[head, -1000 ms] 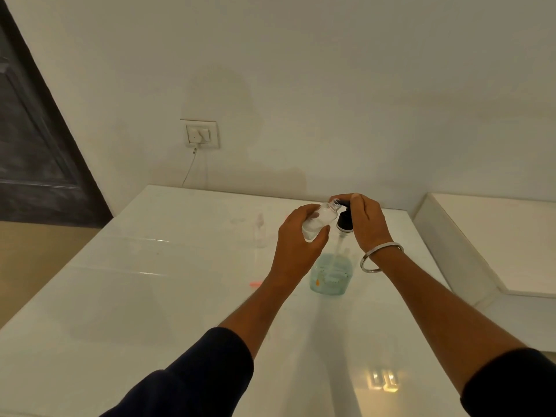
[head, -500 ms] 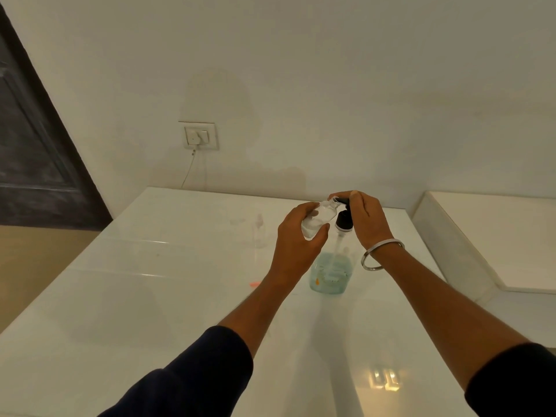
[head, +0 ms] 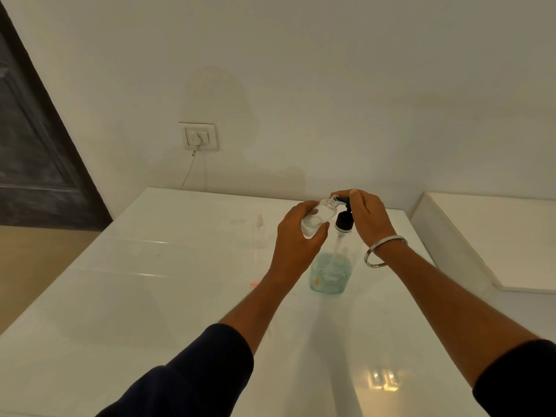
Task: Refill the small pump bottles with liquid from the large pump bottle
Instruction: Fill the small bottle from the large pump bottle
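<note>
Since the left hand (head: 296, 236) has its fingers wrapped round the tilted small bottle (head: 317, 216) w/ its neck at the spout, and the right hand (head: 368, 216) curls over the pump head (head: 344, 221) of the large pump bottle (head: 331, 273) standing on the table (head: 150, 296), I'd say the small one's light, prob slippery clear plastic, so grip mid-body.

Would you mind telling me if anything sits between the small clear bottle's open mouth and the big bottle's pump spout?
Nothing visible does: the small clear bottle is tilted in the left hand, mouth at the black pump head under the right hand.
</note>
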